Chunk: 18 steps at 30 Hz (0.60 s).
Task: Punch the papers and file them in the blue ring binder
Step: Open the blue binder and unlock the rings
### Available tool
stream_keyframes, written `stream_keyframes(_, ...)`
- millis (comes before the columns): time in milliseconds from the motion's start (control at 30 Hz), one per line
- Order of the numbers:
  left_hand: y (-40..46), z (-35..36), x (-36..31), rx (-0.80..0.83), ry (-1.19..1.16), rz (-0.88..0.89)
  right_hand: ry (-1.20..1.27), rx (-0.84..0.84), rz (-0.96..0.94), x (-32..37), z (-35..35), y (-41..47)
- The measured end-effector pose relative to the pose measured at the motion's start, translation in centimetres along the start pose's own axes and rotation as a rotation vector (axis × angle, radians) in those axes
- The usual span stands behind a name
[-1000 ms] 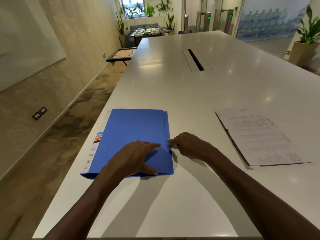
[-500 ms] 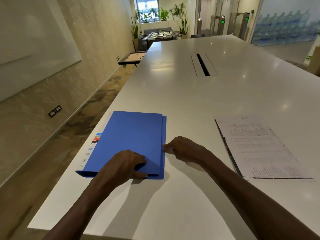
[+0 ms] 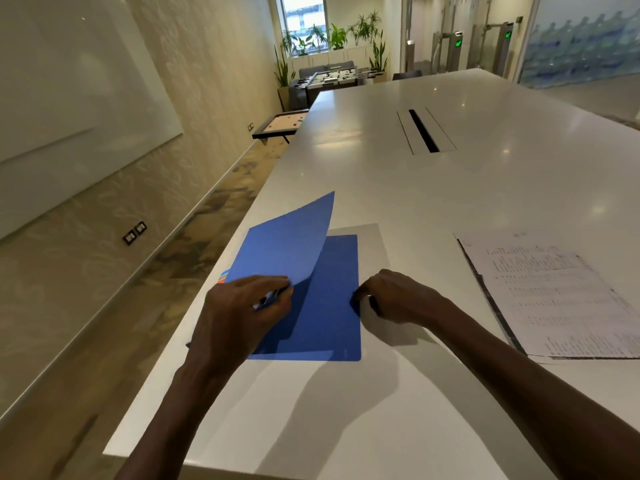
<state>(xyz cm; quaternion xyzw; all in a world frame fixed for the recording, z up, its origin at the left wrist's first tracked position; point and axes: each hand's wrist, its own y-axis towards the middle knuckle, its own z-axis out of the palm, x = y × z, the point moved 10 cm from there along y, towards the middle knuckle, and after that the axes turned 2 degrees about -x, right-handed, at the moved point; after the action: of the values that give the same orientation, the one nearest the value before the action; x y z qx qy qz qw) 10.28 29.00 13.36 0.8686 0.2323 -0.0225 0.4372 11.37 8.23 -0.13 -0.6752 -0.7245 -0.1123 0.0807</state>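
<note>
A thin blue ring binder (image 3: 325,306) of smooth, flexible plastic lies near the front left edge of a long, glossy white table (image 3: 398,188). Its front cover (image 3: 287,244) is partly lifted and bends in a soft curve, its far corner standing highest, while the flat rectangular back panel rests on the table.

The left hand (image 3: 242,313) pinches the near edge of the raised cover between thumb and curled fingers. The right hand (image 3: 394,296) sits just to the right with fingers curled, its fingertips at the right edge of the back panel; whether they grip or only press that edge cannot be told.

Well to the right of the binder lies a flat stack of white printed papers (image 3: 554,292), dark along the left edge, apart from both hands. A narrow black cable slot (image 3: 423,130) is set in the table farther back. Beyond the table's far end stand a foosball table (image 3: 332,77) and green potted plants (image 3: 332,36) below a window.
</note>
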Motion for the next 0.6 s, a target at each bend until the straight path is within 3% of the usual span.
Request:
stream_keyframes(200, 0.4, -7.1, 4.0, -0.313, 0.032, -0.124, -0.174, -0.031, 0.073, 0.9, 0.5, 1.5)
stream_keyframes(600, -6.0, -15.7, 19.0, -0.782, -0.156, -0.640, -0.334, 0.026, 0.137, 2.5, 0.7, 4.7)
